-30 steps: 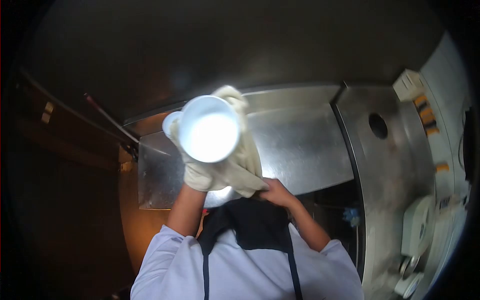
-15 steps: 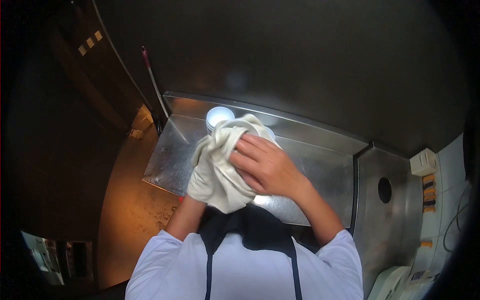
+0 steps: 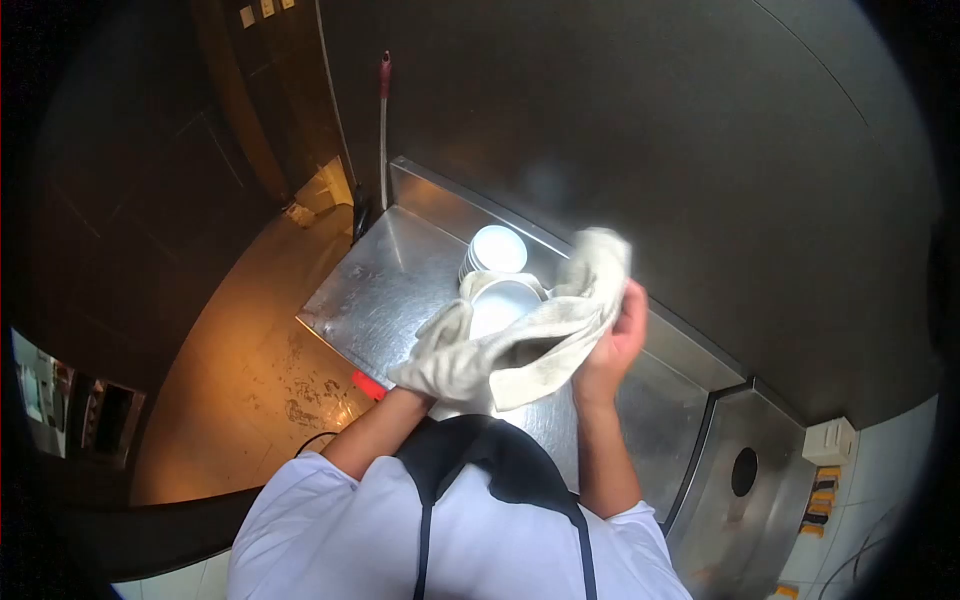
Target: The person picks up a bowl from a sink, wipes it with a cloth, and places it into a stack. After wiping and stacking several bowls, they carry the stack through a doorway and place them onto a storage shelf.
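A cream cloth (image 3: 560, 355) is draped over my left hand (image 3: 410, 392), which is hidden except near the wrist. Through the cloth, that hand holds a white bowl (image 3: 503, 307), its inside facing up towards me. My right hand (image 3: 618, 342) grips the other end of the cloth to the right of the bowl, lifting it in a blurred fold. Just beyond the held bowl, a stack of white bowls (image 3: 497, 250) stands on the steel counter (image 3: 375, 285).
A raised steel edge (image 3: 455, 205) runs along the counter's back against a dark wall. At the back left a red-handled pole (image 3: 384, 120) leans upright. To the right is a steel surface with a round hole (image 3: 744, 472). A red object (image 3: 369, 384) shows at the front edge.
My right hand has moved off the bowl to the right, pulling part of the cloth up and away. The bowl's inside now shows. The camera view has turned and shifted.
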Demonstrator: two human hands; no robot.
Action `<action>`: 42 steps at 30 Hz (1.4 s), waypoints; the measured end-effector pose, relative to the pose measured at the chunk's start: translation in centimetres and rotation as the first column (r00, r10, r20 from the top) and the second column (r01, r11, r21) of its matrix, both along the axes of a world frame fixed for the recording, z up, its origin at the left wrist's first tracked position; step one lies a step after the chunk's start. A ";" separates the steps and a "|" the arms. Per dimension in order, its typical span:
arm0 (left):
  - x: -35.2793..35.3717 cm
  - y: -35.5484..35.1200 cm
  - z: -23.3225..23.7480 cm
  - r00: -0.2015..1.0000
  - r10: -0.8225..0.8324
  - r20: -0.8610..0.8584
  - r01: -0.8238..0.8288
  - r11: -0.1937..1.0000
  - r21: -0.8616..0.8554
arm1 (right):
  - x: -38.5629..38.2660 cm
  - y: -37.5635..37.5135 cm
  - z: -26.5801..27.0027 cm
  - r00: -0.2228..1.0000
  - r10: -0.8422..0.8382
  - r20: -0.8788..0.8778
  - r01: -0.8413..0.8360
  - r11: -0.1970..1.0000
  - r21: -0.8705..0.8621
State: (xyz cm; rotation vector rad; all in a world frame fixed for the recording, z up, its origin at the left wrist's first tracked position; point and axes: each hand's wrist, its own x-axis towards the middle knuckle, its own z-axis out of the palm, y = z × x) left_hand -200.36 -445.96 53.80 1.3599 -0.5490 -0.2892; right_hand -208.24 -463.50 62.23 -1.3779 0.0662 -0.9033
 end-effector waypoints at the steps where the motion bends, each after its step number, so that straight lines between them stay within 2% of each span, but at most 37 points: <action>1: 0.4 -0.1 -0.1 1.000 0.009 0.015 -0.009 1.000 0.015 | 0.2 -0.6 -0.2 0.974 -0.220 0.062 0.228 0.927 -0.298; 2: 0.5 -0.2 -0.1 0.999 0.016 0.034 -0.017 0.999 0.028 | 0.0 -1.2 0.1 0.953 -0.210 0.216 0.300 0.737 -0.606; 3: 0.5 -0.4 -0.2 0.999 0.015 0.050 -0.017 0.999 0.039 | -0.1 -1.5 0.6 0.944 -0.127 0.303 0.321 0.550 -0.771; 5: 0.3 -0.8 -0.1 0.995 0.000 0.096 -0.005 0.999 0.054 | 0.2 -1.5 0.8 0.983 0.133 0.124 0.101 0.166 -0.981; 6: 0.1 -0.9 -0.1 0.992 -0.012 0.122 0.003 0.998 0.069 | 0.2 -1.1 0.6 0.978 0.105 0.183 0.173 0.092 -0.981; 9: -0.1 -1.0 0.5 0.973 -0.043 0.229 0.015 0.992 0.123 | 0.0 -1.2 -0.5 0.994 -0.011 0.109 0.109 0.109 -0.988; 10: -0.3 -0.9 0.7 0.963 -0.053 0.263 0.015 0.989 0.145 | -0.4 -0.9 -0.8 0.998 -0.043 0.039 0.043 0.114 -0.993; 13: -0.6 -0.6 1.1 0.907 -0.071 0.415 -0.034 0.970 0.242 | -0.4 0.4 -3.2 0.978 -0.157 -0.137 -0.077 0.339 -0.937; 14: -0.7 -0.6 1.1 0.884 -0.070 0.462 -0.063 0.962 0.266 | -0.6 0.3 -3.8 0.937 -0.149 -0.316 -0.231 0.413 -0.881; 16: -0.9 -0.5 1.2 0.849 -0.071 0.524 -0.100 0.951 0.292 | -0.5 0.5 -5.0 0.884 0.055 -0.464 -0.373 0.680 -0.631; 17: -1.0 -0.4 1.1 0.836 -0.073 0.544 -0.117 0.945 0.306 | -0.4 0.5 -5.8 0.848 0.173 -0.502 -0.433 0.773 -0.465; 18: -1.1 -0.4 1.1 0.825 -0.074 0.560 -0.127 0.941 0.313 | -0.2 0.3 -7.3 0.778 0.403 -0.482 -0.537 0.824 -0.179; 20: -1.4 -0.2 1.2 0.811 -0.070 0.581 -0.147 0.937 0.318 | -0.7 1.4 -5.9 0.769 0.547 -0.332 -0.522 0.836 0.168; 22: -1.7 0.0 1.2 0.803 -0.060 0.594 -0.162 0.935 0.314 | -0.9 1.6 -5.3 0.744 0.649 -0.158 -0.512 0.706 0.490; 23: -1.6 0.1 1.4 0.797 -0.054 0.601 -0.170 0.935 0.310 | -1.3 1.5 -5.8 0.853 0.391 -0.345 -0.383 0.919 0.095; 24: -1.8 0.4 1.5 0.792 -0.048 0.609 -0.181 0.934 0.309 | -1.9 1.4 -6.9 0.916 0.064 -0.395 -0.209 0.919 -0.335; 25: -1.9 0.5 1.5 0.791 -0.039 0.610 -0.193 0.931 0.310 | -2.2 1.4 -8.1 0.938 0.017 -0.347 -0.144 0.928 -0.344; 26: -1.9 0.7 1.4 0.789 -0.021 0.613 -0.210 0.930 0.302 | -2.7 0.9 -9.0 0.956 0.164 -0.244 -0.194 0.975 -0.104; 27: -1.9 0.9 1.4 0.787 -0.001 0.617 -0.230 0.927 0.295 | -3.0 0.3 -9.3 0.962 0.244 -0.119 -0.237 0.969 0.069; 28: -1.8 1.1 1.4 0.783 0.022 0.622 -0.253 0.924 0.287 | -3.4 -0.7 -9.0 0.963 0.264 -0.059 -0.259 0.962 0.089; 31: -0.9 1.7 0.1 0.782 0.073 0.620 -0.354 0.870 0.344 | -4.9 -2.6 -7.3 0.971 0.226 -0.072 -0.235 0.959 -0.159; 33: 0.4 1.6 -1.9 0.811 0.063 0.582 -0.409 0.771 0.488 | -5.3 -2.7 -7.7 0.965 0.224 -0.137 -0.262 0.866 -0.425; 34: 1.0 1.3 -3.1 0.836 0.047 0.547 -0.417 0.703 0.576 | -5.1 -2.5 -8.9 0.954 0.223 -0.202 -0.300 0.754 -0.585; 35: 1.3 0.9 -3.9 0.860 0.036 0.509 -0.415 0.629 0.657 | -4.6 -1.4 -10.7 0.936 0.282 -0.209 -0.349 0.819 -0.456; 36: 0.0 0.4 -2.2 0.914 0.165 0.370 -0.334 0.823 0.459 | -4.0 -0.3 -12.4 0.920 0.337 -0.199 -0.386 0.867 -0.316; 37: -1.4 0.0 -0.6 0.949 0.233 0.211 -0.274 0.943 0.188 | -3.2 1.8 -13.9 0.905 0.419 -0.073 -0.404 0.900 0.161; 38: -2.4 0.2 -0.3 0.976 0.169 0.139 -0.191 0.968 0.162 | -2.9 3.1 -10.7 0.986 0.164 0.025 -0.135 0.882 -0.452; 39: -3.0 -0.1 -0.3 0.987 0.128 0.100 -0.141 0.980 0.143 | -2.6 3.8 -6.7 0.968 -0.008 0.250 0.223 0.480 -0.849; 42: -3.0 -0.2 -0.5 0.978 0.056 0.200 -0.097 0.975 0.198 | -2.4 2.8 -4.2 0.993 0.086 0.082 -0.009 0.738 -0.674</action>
